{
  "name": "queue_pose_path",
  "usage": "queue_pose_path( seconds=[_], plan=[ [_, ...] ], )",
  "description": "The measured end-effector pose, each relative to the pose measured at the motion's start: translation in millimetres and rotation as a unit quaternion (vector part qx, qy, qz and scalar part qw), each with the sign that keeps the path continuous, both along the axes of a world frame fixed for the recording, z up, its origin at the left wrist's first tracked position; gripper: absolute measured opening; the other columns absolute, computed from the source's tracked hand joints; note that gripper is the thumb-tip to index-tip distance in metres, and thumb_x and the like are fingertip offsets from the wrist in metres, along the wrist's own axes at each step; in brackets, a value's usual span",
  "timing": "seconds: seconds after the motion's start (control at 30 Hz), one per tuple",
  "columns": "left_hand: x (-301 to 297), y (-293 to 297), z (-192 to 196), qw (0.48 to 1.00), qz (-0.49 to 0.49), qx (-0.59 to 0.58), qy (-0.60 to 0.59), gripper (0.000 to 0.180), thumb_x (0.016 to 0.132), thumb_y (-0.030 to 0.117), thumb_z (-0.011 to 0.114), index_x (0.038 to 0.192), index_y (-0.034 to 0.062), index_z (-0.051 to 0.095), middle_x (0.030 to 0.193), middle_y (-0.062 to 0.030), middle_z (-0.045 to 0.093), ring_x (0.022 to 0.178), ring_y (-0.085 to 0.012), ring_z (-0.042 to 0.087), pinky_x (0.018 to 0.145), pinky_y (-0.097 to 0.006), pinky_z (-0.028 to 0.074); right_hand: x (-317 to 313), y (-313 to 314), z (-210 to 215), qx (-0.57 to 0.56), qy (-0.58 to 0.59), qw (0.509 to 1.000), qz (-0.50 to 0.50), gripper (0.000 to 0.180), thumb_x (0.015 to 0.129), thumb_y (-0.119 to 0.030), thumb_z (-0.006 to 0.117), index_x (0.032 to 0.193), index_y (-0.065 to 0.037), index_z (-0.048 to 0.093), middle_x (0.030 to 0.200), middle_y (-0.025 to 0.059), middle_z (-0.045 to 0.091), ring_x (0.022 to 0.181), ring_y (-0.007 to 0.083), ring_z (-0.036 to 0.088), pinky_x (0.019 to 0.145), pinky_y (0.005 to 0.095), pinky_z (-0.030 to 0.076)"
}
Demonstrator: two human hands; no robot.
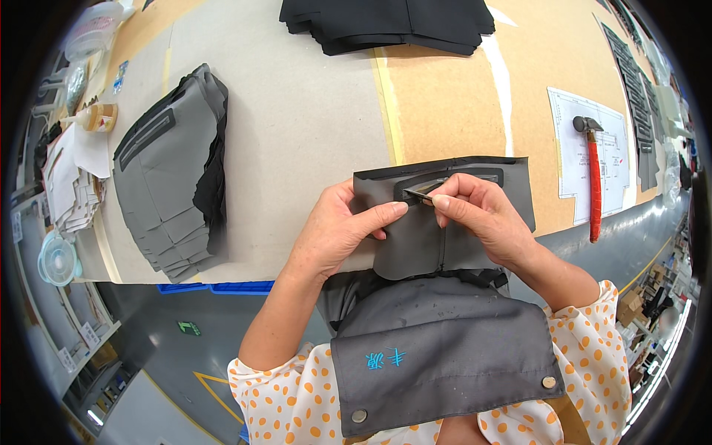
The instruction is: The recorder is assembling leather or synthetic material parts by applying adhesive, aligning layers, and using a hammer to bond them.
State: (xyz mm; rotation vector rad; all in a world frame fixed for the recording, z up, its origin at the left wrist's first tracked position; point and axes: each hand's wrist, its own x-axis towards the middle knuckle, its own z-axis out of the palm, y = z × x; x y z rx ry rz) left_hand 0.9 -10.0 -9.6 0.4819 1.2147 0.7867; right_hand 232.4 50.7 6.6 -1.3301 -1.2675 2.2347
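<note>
A dark grey fabric panel [404, 252] lies at the table's near edge, its lower part reaching over that edge. A black rounded slot trim [489, 175] runs along its upper part. My left hand [330, 230] grips the panel's left side, thumb on top near the left end of the trim, other fingers mostly hidden beneath. Between thumb and fingers of my right hand [489, 219] is a thin dark pointed tool [417, 196]. Its tip is at the trim's left end, close to my left thumb. Whether it is tweezers or another tool I cannot tell.
A fanned stack of grey panels [159, 200] lies to the left, black pieces [386, 26] at the far side. To the right, a red-handled hammer [595, 174] rests over a printed paper sheet [567, 141]. A glue-like bottle [100, 117] and white cut pieces [70, 182] are far left.
</note>
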Motion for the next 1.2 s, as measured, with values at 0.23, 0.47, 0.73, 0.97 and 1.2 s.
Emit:
queue_pose_path(
  seconds=[0.23,0.47,0.73,0.97,1.2],
  plan=[
    [0.5,0.6,6.6,0.999,0.029,0.011,0.011,0.025,0.084,0.015,0.084,0.103,0.0018,0.073,0.091,-0.0032,0.073,0.078,-0.0088,0.065,0.063,-0.024,0.051,3.3,3.9,5.3,-0.013,0.002,1.0,0.015,0.018,0.1,-0.021,0.067,0.104,-0.003,0.066,0.092,-0.0009,0.064,0.084,0.006,0.058,0.081,0.0225,0.045],
    [-30.1,15.1,12.3,0.996,-0.04,0.004,0.08,0.026,0.08,0.017,0.087,0.096,0.003,0.073,0.084,-0.0015,0.071,0.07,-0.0079,0.06,0.06,-0.023,0.047,3.4,28.7,32.2,0.192,-0.067,0.969,0.143,0.019,0.1,-0.017,0.067,0.11,-0.001,0.065,0.097,0.001,0.067,0.087,0.0068,0.061,0.078,0.0243,0.049],
    [-26.2,25.1,24.0,0.995,-0.05,0.0,0.081,0.026,0.078,0.02,0.088,0.093,0.0044,0.072,0.079,-0.0001,0.069,0.064,-0.0071,0.057,0.057,-0.022,0.045,-8.9,49.6,33.1,0.257,-0.113,0.935,0.217,0.021,0.099,-0.016,0.068,0.109,0.002,0.066,0.095,0.0052,0.069,0.087,0.0098,0.062,0.078,0.0266,0.05],
    [-26.5,29.0,21.0,0.995,-0.064,-0.01,0.078,0.024,0.079,0.019,0.087,0.092,0.0052,0.073,0.077,0.0004,0.069,0.062,-0.0065,0.057,0.055,-0.022,0.045,-15.4,58.8,29.3,0.305,-0.107,0.913,0.248,0.025,0.097,-0.024,0.068,0.105,0.0,0.067,0.093,0.0142,0.074,0.082,0.0248,0.07,0.071,0.034,0.052],
    [-27.2,29.4,20.7,0.996,-0.065,-0.003,0.058,0.024,0.079,0.02,0.086,0.093,0.0047,0.073,0.078,0.0003,0.069,0.062,-0.0068,0.059,0.055,-0.023,0.046,-21.8,65.2,33.5,0.281,-0.103,0.916,0.265,0.026,0.098,-0.024,0.068,0.105,0.0,0.068,0.09,0.012,0.074,0.08,0.022,0.069,0.071,0.0334,0.053]
  ],
)
